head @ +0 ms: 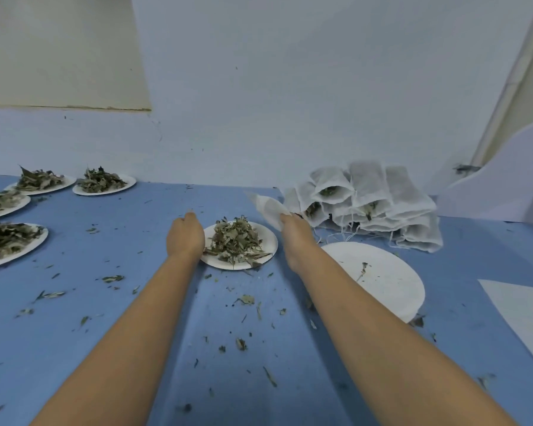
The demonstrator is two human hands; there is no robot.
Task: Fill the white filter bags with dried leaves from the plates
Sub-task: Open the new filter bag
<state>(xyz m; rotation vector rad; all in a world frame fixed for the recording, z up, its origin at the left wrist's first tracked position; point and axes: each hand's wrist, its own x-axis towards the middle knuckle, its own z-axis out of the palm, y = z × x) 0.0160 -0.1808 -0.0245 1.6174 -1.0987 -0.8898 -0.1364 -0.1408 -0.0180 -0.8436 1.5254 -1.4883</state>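
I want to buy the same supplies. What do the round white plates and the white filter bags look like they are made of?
Round white plates: probably matte paper or pulp; thin, dull, no shine. White filter bags: seemingly thin non-woven or mesh fabric; soft folds, leaves showing faintly through, loose drawstrings. The right hand holds one bag, which looks limp.

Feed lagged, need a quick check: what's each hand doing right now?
Left hand: open, empty, beside the plate of leaves.
Right hand: closed on a white filter bag.

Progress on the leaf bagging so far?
Done: a stack of filled white filter bags by the wall, plus one nearly empty white paper plate. In hand: right hand holds an empty white bag beside the centre plate of dried leaves. Left: four full plates.
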